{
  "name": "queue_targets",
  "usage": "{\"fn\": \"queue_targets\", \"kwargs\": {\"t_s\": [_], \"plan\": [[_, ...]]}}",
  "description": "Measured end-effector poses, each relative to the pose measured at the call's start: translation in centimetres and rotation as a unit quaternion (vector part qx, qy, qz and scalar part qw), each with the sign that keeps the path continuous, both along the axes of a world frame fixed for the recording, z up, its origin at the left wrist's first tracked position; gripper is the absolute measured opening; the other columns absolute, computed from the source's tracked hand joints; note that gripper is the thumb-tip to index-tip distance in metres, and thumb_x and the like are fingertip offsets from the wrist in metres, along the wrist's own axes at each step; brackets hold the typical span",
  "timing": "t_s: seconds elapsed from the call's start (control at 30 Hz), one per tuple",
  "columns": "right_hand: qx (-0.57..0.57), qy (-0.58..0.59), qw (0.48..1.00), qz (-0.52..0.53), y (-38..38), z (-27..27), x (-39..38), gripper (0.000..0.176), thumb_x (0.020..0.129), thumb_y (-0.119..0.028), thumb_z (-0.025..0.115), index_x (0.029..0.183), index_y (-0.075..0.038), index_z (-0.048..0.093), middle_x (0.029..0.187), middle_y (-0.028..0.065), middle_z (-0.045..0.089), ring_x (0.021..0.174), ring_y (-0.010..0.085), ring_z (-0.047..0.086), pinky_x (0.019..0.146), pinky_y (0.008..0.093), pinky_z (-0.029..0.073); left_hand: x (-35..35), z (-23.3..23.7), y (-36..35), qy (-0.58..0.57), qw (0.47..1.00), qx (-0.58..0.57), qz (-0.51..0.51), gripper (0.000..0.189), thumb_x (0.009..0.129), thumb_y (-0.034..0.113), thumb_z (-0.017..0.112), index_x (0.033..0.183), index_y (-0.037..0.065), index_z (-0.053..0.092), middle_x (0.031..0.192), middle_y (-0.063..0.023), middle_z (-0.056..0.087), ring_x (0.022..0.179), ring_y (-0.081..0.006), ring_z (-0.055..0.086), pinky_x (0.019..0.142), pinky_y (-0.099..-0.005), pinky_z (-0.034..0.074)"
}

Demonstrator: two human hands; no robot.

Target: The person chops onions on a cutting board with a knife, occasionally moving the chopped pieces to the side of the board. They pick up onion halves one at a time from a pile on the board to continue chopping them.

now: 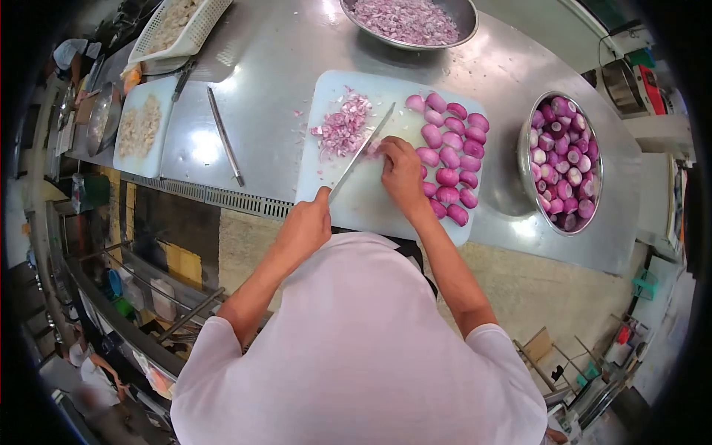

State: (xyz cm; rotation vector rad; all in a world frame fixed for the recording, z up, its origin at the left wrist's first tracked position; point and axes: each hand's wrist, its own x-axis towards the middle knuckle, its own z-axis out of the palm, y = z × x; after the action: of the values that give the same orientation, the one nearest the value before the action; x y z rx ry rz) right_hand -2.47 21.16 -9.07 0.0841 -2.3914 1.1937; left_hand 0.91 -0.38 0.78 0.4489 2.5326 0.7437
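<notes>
My left hand [305,225] is wrapped round the handle of a knife [363,148], whose blade slants up and away across the white cutting board [356,200]. Beside the blade, the bent fingers of my right hand [401,169] press on a small piece of onion, mostly hidden under the fingertips. A pile of chopped onion [345,126] lies left of the blade. Several peeled onion halves [447,177] sit in rows on the board's right side, close to my right hand.
A metal bowl of whole peeled onions [561,165] stands at the right. Another bowl [408,44] at the back holds chopped onion. To the left are a metal rod [225,137], a second board [167,104] with chopped food, a white basket [194,35] and a knife [183,80].
</notes>
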Motion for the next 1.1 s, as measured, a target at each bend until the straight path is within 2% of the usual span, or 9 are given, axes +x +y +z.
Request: {"fn": "queue_targets", "kwargs": {"t_s": [0.07, 0.1, 0.17, 0.27, 0.7, 0.8, 0.87, 0.97, 1.1], "plan": [[0.025, -0.044, 0.999, 0.007, 0.1, 0.2, 0.3, 0.013, 0.077, 0.007, 0.059, 0.088, 0.001, 0.064, 0.088, 0.0180, 0.062, 0.088, 0.0388, 0.061, 0.078, 0.0478, 0.048, 0.2, -2.5, -0.7, 0.028, 0.999, -0.015, 0.010, 0.020, 0.086, -0.001, 0.053, 0.105, -0.006, 0.049, 0.067, -0.0282, 0.061, 0.068, -0.0483, 0.062, 0.063, -0.0561, 0.048], [0.027, -0.043, 0.999, 0.003, 0.1, 0.6, 0.2, 0.013, 0.077, 0.007, 0.059, 0.088, 0.001, 0.064, 0.088, 0.0180, 0.062, 0.088, 0.0388, 0.061, 0.078, 0.0478, 0.048, 0.1, -1.9, -0.6, 0.029, 0.999, -0.013, 0.007, 0.020, 0.086, -0.001, 0.053, 0.105, -0.006, 0.049, 0.067, -0.0282, 0.061, 0.068, -0.0483, 0.062, 0.063, -0.0561, 0.048], [0.076, -0.108, 0.991, -0.007, -0.1, 1.2, 0.3, 0.011, 0.079, 0.005, 0.059, 0.088, 0.001, 0.063, 0.088, 0.0179, 0.062, 0.086, 0.0393, 0.061, 0.076, 0.0480, 0.049, 0.6, -0.1, -0.4, 0.016, 0.999, 0.015, 0.026, 0.029, 0.089, 0.003, 0.054, 0.117, -0.005, 0.050, 0.066, -0.0286, 0.059, 0.067, -0.0491, 0.060, 0.062, -0.0565, 0.045], [0.031, -0.123, 0.992, -0.021, -0.5, 0.9, 0.6, 0.008, 0.081, 0.002, 0.060, 0.088, 0.001, 0.063, 0.087, 0.0183, 0.062, 0.083, 0.0402, 0.062, 0.073, 0.0484, 0.049, 1.0, -1.3, -0.4, 0.005, 1.000, -0.008, -0.003, 0.028, 0.089, 0.003, 0.054, 0.115, -0.005, 0.051, 0.067, -0.0285, 0.059, 0.066, -0.0486, 0.060, 0.061, -0.0560, 0.045], [0.045, -0.108, 0.992, -0.038, -0.3, 0.5, 0.9, 0.008, 0.082, 0.000, 0.059, 0.088, 0.003, 0.065, 0.083, 0.0225, 0.061, 0.077, 0.0425, 0.061, 0.069, 0.0507, 0.049, 1.0, 0.2, 0.2, -0.013, 1.000, -0.005, 0.011, 0.022, 0.090, 0.006, 0.054, 0.110, -0.001, 0.055, 0.068, -0.0285, 0.060, 0.068, -0.0494, 0.060, 0.063, -0.0573, 0.045], [0.055, -0.112, 0.991, -0.048, 0.2, 0.8, 1.1, 0.009, 0.081, 0.001, 0.058, 0.086, 0.004, 0.065, 0.082, 0.0228, 0.061, 0.076, 0.0430, 0.061, 0.068, 0.0511, 0.048, 0.7, -0.3, 0.3, -0.005, 1.000, -0.005, -0.014, 0.022, 0.084, -0.001, 0.055, 0.106, -0.003, 0.053, 0.067, -0.0279, 0.061, 0.068, -0.0471, 0.062, 0.062, -0.0557, 0.047], [0.046, -0.110, 0.992, -0.050, 0.2, 0.7, 1.3, 0.008, 0.081, 0.001, 0.058, 0.085, 0.003, 0.065, 0.081, 0.0226, 0.061, 0.075, 0.0433, 0.061, 0.068, 0.0507, 0.049, 1.2, 1.1, 0.6, -0.005, 1.000, 0.009, -0.001, 0.019, 0.085, -0.001, 0.054, 0.104, -0.003, 0.053, 0.066, -0.0273, 0.061, 0.067, -0.0473, 0.062, 0.062, -0.0555, 0.047], [0.052, -0.118, 0.990, -0.057, 0.1, 1.0, 1.3, 0.007, 0.080, 0.001, 0.059, 0.082, 0.003, 0.065, 0.081, 0.0227, 0.062, 0.075, 0.0430, 0.062, 0.068, 0.0502, 0.049, 1.1, -1.5, 0.0, -0.007, 1.000, 0.012, -0.011, 0.023, 0.091, 0.007, 0.053, 0.111, -0.003, 0.054, 0.070, -0.0294, 0.061, 0.070, -0.0490, 0.061, 0.065, -0.0560, 0.046], [0.046, -0.098, 0.992, -0.060, 1.3, 2.2, 1.7, 0.006, 0.079, 0.000, 0.061, 0.080, 0.002, 0.066, 0.080, 0.0221, 0.063, 0.074, 0.0415, 0.062, 0.066, 0.0483, 0.050, 0.9, -0.3, 0.3, -0.021, 1.000, 0.011, -0.001, 0.021, 0.091, 0.006, 0.053, 0.109, -0.004, 0.053, 0.069, -0.0289, 0.060, 0.070, -0.0489, 0.060, 0.064, -0.0556, 0.046]]}}
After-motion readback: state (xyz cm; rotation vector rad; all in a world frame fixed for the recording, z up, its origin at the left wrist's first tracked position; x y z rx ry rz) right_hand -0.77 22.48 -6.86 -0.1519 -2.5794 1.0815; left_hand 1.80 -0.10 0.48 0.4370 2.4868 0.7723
